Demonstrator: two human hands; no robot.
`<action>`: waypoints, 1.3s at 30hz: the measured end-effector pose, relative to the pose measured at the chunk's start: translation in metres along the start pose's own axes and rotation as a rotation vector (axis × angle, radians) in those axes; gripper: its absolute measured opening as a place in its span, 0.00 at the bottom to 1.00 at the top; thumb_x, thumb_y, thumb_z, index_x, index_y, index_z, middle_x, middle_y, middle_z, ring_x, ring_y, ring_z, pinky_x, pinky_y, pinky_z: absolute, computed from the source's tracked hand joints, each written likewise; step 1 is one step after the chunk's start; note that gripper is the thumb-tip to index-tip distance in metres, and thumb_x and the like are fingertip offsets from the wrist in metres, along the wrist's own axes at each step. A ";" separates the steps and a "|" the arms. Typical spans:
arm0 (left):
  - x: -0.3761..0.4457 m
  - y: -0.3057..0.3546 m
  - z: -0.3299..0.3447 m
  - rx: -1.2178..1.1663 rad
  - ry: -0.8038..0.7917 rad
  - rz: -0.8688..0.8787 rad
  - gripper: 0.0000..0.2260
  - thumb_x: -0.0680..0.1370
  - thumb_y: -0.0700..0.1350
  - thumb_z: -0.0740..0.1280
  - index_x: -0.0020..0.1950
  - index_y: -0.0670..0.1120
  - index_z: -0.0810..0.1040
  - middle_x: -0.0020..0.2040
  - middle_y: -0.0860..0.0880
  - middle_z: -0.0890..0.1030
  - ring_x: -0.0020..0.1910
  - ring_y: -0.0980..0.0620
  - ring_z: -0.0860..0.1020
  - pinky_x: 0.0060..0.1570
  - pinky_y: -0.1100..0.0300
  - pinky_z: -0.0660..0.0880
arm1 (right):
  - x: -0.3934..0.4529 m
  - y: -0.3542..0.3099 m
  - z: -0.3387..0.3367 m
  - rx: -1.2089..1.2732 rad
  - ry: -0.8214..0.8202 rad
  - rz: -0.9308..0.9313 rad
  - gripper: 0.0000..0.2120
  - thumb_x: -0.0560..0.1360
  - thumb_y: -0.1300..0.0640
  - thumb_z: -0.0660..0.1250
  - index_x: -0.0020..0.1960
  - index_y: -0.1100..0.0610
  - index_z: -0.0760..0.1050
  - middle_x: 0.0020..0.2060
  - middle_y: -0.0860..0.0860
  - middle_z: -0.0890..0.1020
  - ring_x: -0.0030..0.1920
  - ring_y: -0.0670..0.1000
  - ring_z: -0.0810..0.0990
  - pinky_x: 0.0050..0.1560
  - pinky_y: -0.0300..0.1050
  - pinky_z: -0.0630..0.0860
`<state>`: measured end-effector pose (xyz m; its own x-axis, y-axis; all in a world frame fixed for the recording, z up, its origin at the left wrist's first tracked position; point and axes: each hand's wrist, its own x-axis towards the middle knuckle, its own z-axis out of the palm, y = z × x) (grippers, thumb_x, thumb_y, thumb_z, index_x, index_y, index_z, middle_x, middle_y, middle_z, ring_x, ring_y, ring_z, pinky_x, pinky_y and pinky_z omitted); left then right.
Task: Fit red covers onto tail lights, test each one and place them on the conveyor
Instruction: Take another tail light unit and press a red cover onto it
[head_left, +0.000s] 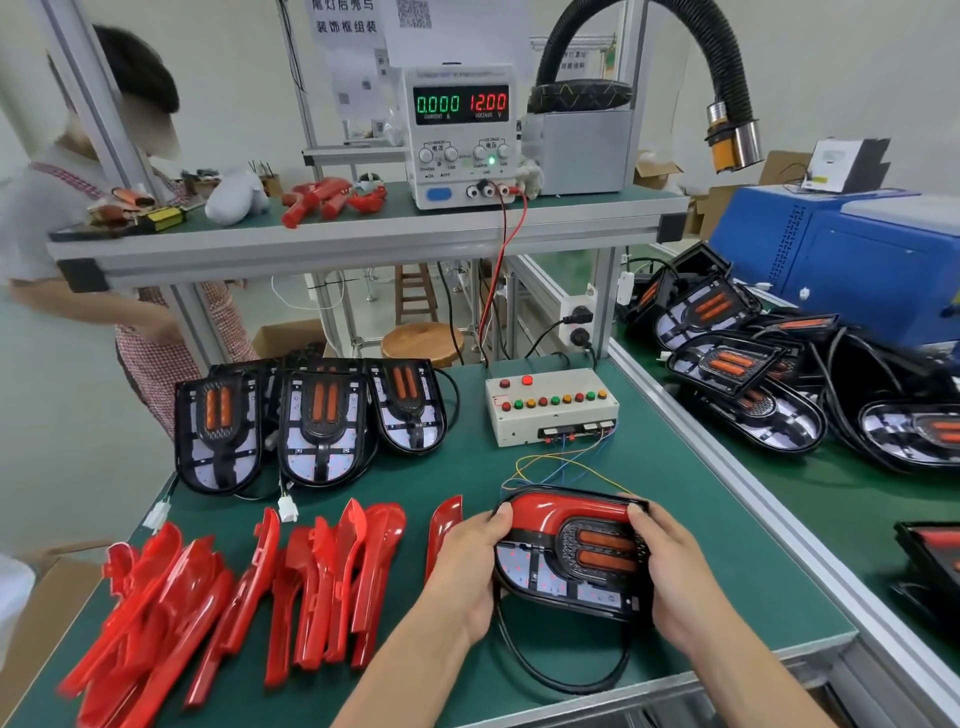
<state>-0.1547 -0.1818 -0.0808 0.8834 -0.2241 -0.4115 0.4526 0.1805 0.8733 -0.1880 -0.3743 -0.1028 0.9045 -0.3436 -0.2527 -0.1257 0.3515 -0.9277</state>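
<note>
red cover (550, 512) tops the tail light (571, 558), whose long axis runs sideways between both hands. left hand (467, 561) fingers and right hand (670, 566) fingers curl round its ends.

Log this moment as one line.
left hand grips tail light | right hand grips it | red cover on | untested

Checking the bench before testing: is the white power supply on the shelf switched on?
On: the white power supply displays lit digits, green 0.000 and red 12.00.
</note>
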 end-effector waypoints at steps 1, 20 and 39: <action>-0.001 0.000 0.000 0.014 0.000 0.019 0.14 0.85 0.47 0.62 0.58 0.39 0.84 0.52 0.41 0.87 0.50 0.44 0.85 0.51 0.54 0.78 | 0.000 -0.001 0.001 0.000 -0.002 0.001 0.12 0.85 0.57 0.59 0.58 0.57 0.80 0.50 0.60 0.87 0.50 0.61 0.87 0.51 0.57 0.83; -0.004 0.005 -0.001 0.019 -0.082 0.081 0.13 0.86 0.44 0.62 0.56 0.37 0.83 0.53 0.39 0.86 0.49 0.44 0.84 0.53 0.52 0.80 | -0.011 -0.006 0.002 0.097 0.056 0.073 0.11 0.84 0.58 0.60 0.57 0.61 0.80 0.49 0.62 0.86 0.45 0.61 0.87 0.37 0.51 0.83; 0.014 0.013 0.003 0.214 0.009 0.113 0.09 0.83 0.47 0.64 0.61 0.46 0.79 0.56 0.51 0.80 0.54 0.53 0.77 0.54 0.61 0.70 | -0.060 -0.004 0.018 0.345 0.339 0.111 0.05 0.83 0.61 0.63 0.50 0.63 0.73 0.54 0.64 0.81 0.46 0.59 0.82 0.44 0.61 0.79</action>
<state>-0.1370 -0.1855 -0.0738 0.9284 -0.2055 -0.3095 0.3156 -0.0031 0.9489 -0.2344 -0.3392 -0.0791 0.7022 -0.5317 -0.4735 -0.0198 0.6502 -0.7595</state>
